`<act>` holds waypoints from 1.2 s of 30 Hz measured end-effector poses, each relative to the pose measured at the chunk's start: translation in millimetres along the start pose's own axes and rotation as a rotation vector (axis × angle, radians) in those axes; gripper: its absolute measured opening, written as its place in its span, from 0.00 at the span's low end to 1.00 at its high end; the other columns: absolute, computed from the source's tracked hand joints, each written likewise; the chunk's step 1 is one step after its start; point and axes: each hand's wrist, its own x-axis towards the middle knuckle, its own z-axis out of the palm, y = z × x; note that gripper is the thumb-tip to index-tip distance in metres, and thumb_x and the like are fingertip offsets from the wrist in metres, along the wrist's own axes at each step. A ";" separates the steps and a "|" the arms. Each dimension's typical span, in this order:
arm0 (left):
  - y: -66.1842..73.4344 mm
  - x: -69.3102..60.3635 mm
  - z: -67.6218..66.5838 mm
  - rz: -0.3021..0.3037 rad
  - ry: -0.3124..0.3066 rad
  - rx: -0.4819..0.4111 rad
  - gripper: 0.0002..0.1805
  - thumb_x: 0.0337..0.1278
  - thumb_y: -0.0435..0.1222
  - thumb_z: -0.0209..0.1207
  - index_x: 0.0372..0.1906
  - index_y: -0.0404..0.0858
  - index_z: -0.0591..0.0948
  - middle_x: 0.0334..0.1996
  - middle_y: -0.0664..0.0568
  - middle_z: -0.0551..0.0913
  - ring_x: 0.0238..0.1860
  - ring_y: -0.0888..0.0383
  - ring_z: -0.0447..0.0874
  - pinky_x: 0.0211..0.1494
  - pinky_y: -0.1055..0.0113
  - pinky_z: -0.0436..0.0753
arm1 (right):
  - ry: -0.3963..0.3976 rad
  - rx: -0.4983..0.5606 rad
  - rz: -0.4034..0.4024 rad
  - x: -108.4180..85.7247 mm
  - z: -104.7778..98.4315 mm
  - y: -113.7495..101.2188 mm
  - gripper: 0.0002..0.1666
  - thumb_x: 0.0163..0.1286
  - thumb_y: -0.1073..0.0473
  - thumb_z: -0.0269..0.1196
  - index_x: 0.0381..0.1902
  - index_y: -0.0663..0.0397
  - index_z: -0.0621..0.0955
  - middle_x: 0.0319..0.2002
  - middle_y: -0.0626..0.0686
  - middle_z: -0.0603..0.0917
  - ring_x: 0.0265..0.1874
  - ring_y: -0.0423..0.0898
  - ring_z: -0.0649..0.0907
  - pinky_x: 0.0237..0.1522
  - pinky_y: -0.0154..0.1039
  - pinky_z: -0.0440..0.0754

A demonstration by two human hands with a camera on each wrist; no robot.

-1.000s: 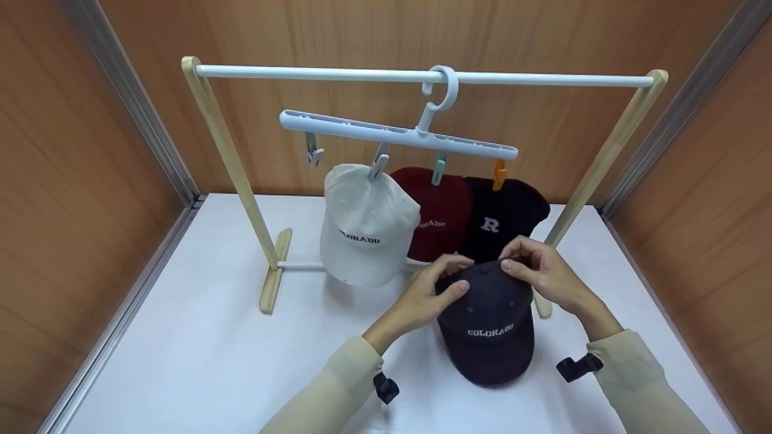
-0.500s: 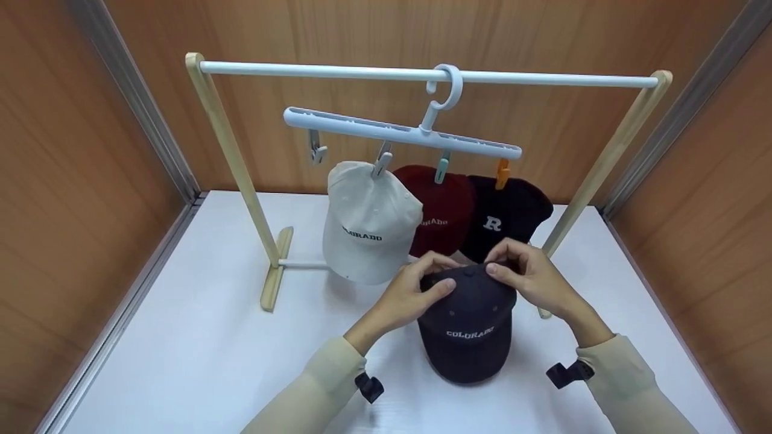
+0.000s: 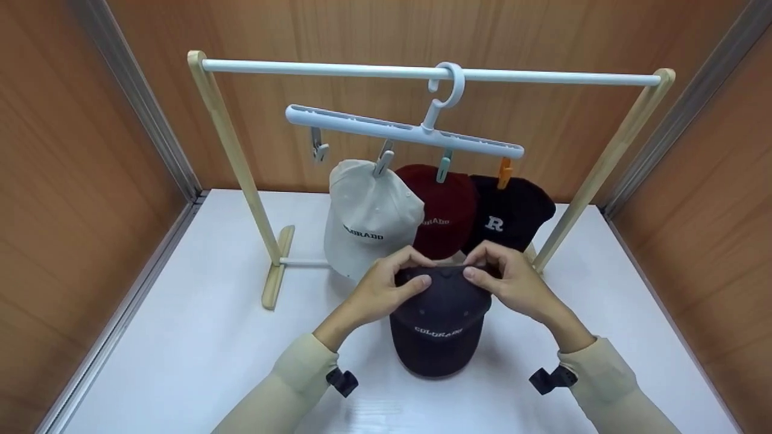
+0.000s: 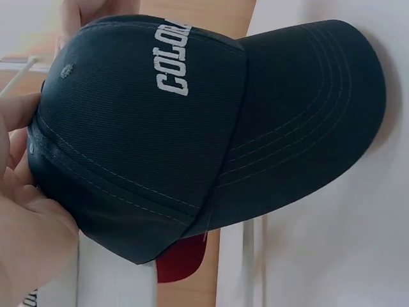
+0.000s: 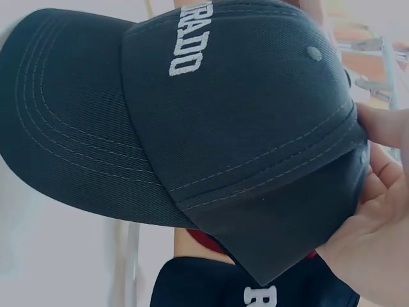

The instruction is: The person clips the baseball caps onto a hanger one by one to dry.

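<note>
Both hands pinch the crown of a dark navy cap point(image 3: 439, 307) lettered COLORADO, its brim pointing down toward the near side. My left hand point(image 3: 386, 286) grips the crown's left top, thumb in front and fingers behind. On the right top, my right hand point(image 3: 509, 280) pinches it the same way; the fingertips behind the cap are hidden. The left wrist view shows the cap's side and brim point(image 4: 307, 115) close up. Behind it hang a white cap point(image 3: 374, 211), a dark red cap point(image 3: 443, 208) and a black cap point(image 3: 512, 211) with an R.
A pale blue clip hanger point(image 3: 401, 131) hangs tilted from the white rod point(image 3: 338, 69) of a wooden-legged rack. A grey clip point(image 3: 318, 147) at its left end holds nothing. An orange clip point(image 3: 505, 173) holds the black cap. Wood panels enclose the white table point(image 3: 199, 337).
Both hands have carried the navy cap leftward, from in front of the black cap to in front of the white and red caps. Its brim has swung slightly. The view has shifted a little.
</note>
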 end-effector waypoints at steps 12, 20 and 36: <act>11.3 -13.8 -33.6 0.010 -0.007 0.048 0.10 0.73 0.38 0.66 0.53 0.43 0.86 0.53 0.56 0.88 0.57 0.57 0.84 0.63 0.61 0.79 | -0.017 0.018 -0.010 9.8 26.0 -18.1 0.04 0.76 0.62 0.68 0.45 0.54 0.84 0.36 0.51 0.84 0.35 0.45 0.80 0.40 0.34 0.79; 16.9 -22.2 -59.5 -0.020 0.030 0.076 0.09 0.73 0.39 0.66 0.52 0.44 0.87 0.49 0.56 0.87 0.53 0.56 0.82 0.60 0.61 0.78 | -0.017 0.019 -0.007 21.6 46.4 -35.9 0.05 0.76 0.59 0.69 0.46 0.52 0.84 0.35 0.50 0.84 0.35 0.47 0.80 0.38 0.36 0.78; 26.2 -33.6 -98.9 -0.036 0.109 0.114 0.06 0.74 0.37 0.64 0.49 0.42 0.87 0.46 0.55 0.89 0.50 0.55 0.84 0.54 0.66 0.79 | -0.016 -0.073 -0.070 51.3 79.4 -56.6 0.07 0.77 0.59 0.68 0.50 0.47 0.87 0.38 0.46 0.86 0.37 0.44 0.81 0.42 0.38 0.80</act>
